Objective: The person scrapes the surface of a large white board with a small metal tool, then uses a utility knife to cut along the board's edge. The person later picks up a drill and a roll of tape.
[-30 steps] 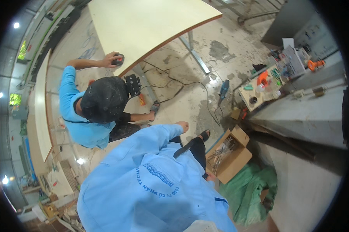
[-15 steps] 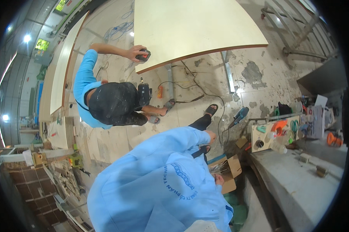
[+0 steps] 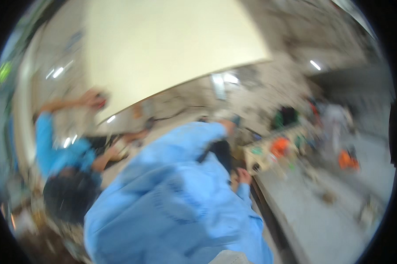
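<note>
Motion blur softens the view. My left hand (image 3: 228, 126) reaches out past my blue sleeve, right beside a blue-and-dark power tool (image 3: 236, 119) low over the floor; its fingers are smeared, so a grip on the tool cannot be made out. My right hand (image 3: 243, 176) hangs lower, close to the edge of the grey bench (image 3: 304, 207), with its fingers loosely apart and nothing seen in them.
A large pale board (image 3: 163, 48) stands raised ahead. At its left corner a co-worker's hand (image 3: 91, 97) holds a black-and-red object. The co-worker's dark cap (image 3: 71, 193) is lower left. Bench clutter includes an orange roll (image 3: 279, 146) and an orange item (image 3: 349, 160).
The whole view has swung, shifting the bench and board leftward. My left hand has moved forward to the power tool on the floor. My right hand has risen; the co-worker bends lower.
</note>
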`<action>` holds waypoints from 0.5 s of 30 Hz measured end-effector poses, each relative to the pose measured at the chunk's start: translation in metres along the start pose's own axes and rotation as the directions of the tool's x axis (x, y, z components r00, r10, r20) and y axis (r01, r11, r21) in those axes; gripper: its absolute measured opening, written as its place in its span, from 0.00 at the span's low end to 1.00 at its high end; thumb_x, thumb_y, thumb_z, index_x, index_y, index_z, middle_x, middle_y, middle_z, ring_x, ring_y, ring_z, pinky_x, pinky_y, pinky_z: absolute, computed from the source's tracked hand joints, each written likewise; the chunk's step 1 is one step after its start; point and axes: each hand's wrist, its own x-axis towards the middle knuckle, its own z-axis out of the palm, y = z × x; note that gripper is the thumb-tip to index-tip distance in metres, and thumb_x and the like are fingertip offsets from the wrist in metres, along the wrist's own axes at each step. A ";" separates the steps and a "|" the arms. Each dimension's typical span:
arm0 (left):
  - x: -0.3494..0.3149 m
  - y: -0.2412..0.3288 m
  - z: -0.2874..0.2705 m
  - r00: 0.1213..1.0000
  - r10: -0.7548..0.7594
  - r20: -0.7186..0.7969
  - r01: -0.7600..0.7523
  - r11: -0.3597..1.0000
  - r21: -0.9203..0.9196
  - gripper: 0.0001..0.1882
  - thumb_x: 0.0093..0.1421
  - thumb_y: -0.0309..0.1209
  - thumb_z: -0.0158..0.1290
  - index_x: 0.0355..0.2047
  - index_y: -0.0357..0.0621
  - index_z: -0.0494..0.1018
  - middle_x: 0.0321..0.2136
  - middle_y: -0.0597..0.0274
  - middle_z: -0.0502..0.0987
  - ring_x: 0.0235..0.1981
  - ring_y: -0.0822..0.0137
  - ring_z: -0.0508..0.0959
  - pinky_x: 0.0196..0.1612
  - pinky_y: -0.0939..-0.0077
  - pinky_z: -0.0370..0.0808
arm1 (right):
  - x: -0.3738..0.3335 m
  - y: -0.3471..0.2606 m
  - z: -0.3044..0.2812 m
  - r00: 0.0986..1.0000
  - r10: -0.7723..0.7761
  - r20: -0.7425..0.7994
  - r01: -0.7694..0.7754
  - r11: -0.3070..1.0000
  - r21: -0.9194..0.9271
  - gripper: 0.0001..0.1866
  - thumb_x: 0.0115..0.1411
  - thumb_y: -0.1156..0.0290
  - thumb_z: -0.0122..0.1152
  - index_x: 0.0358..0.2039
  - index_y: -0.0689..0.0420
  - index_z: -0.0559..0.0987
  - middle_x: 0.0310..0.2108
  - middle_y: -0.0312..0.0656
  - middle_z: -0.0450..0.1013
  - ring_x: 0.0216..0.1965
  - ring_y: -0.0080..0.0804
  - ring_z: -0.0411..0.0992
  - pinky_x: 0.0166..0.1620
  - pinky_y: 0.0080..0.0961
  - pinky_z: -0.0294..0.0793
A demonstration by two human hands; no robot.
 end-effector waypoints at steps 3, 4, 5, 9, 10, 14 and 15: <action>0.021 -0.007 -0.028 0.981 0.033 -0.192 -0.062 0.987 -0.146 0.13 0.60 0.37 0.51 0.42 0.48 0.77 0.34 0.51 0.81 0.37 0.53 0.81 0.42 0.58 0.76 | 0.012 -0.039 0.006 0.997 0.048 0.056 -0.055 0.991 0.119 0.07 0.58 0.68 0.62 0.34 0.56 0.82 0.25 0.35 0.76 0.22 0.21 0.73 0.23 0.20 0.71; 0.031 -0.006 -0.032 0.973 0.007 -0.232 -0.042 0.988 -0.147 0.12 0.61 0.37 0.51 0.41 0.48 0.77 0.33 0.52 0.81 0.36 0.54 0.81 0.41 0.60 0.76 | 0.014 -0.049 0.004 0.999 -0.019 0.050 0.011 0.986 0.164 0.06 0.59 0.69 0.62 0.34 0.57 0.82 0.24 0.35 0.76 0.21 0.21 0.72 0.23 0.21 0.71; 0.038 -0.009 -0.033 0.952 0.082 -0.296 -0.148 0.966 -0.211 0.10 0.62 0.35 0.51 0.42 0.48 0.76 0.34 0.53 0.81 0.36 0.57 0.81 0.40 0.64 0.76 | 0.017 -0.057 0.004 0.996 0.028 0.079 -0.041 0.985 0.168 0.06 0.59 0.69 0.61 0.34 0.57 0.81 0.23 0.35 0.76 0.21 0.21 0.72 0.23 0.21 0.70; 0.081 -0.013 -0.029 0.969 0.141 -0.203 -0.213 0.893 -0.397 0.07 0.61 0.31 0.51 0.38 0.48 0.76 0.33 0.51 0.80 0.36 0.53 0.80 0.40 0.63 0.76 | 0.033 -0.088 -0.005 0.999 -0.018 -0.041 0.025 0.982 0.187 0.06 0.60 0.69 0.60 0.31 0.58 0.80 0.21 0.35 0.75 0.19 0.20 0.70 0.22 0.20 0.69; 0.092 -0.013 -0.028 0.967 0.188 -0.174 -0.242 0.892 -0.382 0.07 0.61 0.31 0.51 0.38 0.48 0.76 0.32 0.52 0.80 0.36 0.55 0.81 0.39 0.64 0.76 | 0.039 -0.095 -0.006 0.998 -0.021 -0.064 0.035 0.976 0.214 0.07 0.60 0.68 0.60 0.31 0.58 0.80 0.20 0.35 0.74 0.19 0.20 0.69 0.22 0.20 0.68; 0.150 0.006 -0.047 0.973 0.226 -0.057 -0.229 0.886 -0.402 0.07 0.62 0.32 0.52 0.37 0.46 0.76 0.28 0.56 0.80 0.33 0.61 0.81 0.38 0.68 0.75 | 0.096 -0.138 -0.029 0.999 -0.005 -0.044 0.016 0.964 0.264 0.07 0.61 0.67 0.57 0.31 0.56 0.79 0.19 0.35 0.74 0.19 0.21 0.70 0.22 0.21 0.68; 0.171 0.012 -0.059 0.972 0.230 -0.053 -0.231 0.882 -0.410 0.07 0.62 0.32 0.52 0.37 0.45 0.76 0.28 0.56 0.80 0.32 0.62 0.81 0.38 0.69 0.75 | 0.118 -0.152 -0.037 0.997 0.074 -0.007 -0.069 0.956 0.284 0.07 0.62 0.67 0.56 0.31 0.56 0.79 0.19 0.35 0.74 0.19 0.21 0.70 0.22 0.21 0.68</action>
